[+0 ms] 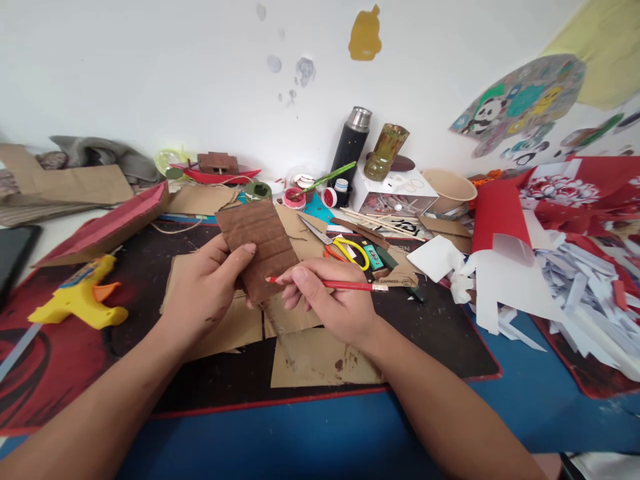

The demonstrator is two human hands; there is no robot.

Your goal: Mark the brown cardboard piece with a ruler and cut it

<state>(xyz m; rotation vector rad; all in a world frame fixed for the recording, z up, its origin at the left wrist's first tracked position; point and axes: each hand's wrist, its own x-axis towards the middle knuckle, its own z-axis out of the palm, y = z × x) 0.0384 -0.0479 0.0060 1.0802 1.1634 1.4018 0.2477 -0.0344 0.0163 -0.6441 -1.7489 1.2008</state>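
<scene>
My left hand (203, 283) grips a brown-painted piece of cardboard (257, 243) by its left side, thumb on the face and fingers behind. In my right hand (333, 300) is a red pencil (345, 285), pinched between thumb and fingers. Its tip points left and lies over the lower right part of the brown piece; whether it touches cannot be told. Below both hands, bare cardboard sheets (320, 363) with brown paint smears lie on a dark mat (220, 393). Yellow-handled scissors (357, 252) rest just beyond my right hand.
A yellow hot glue gun (80, 300) lies at left, near a pink-lined cardboard boat hull (115, 223). Behind are a small red boat (215, 173), paint pots (294, 198), a black thermos (351, 143) and a white box (395, 200). White paper strips (590, 293) pile up at right.
</scene>
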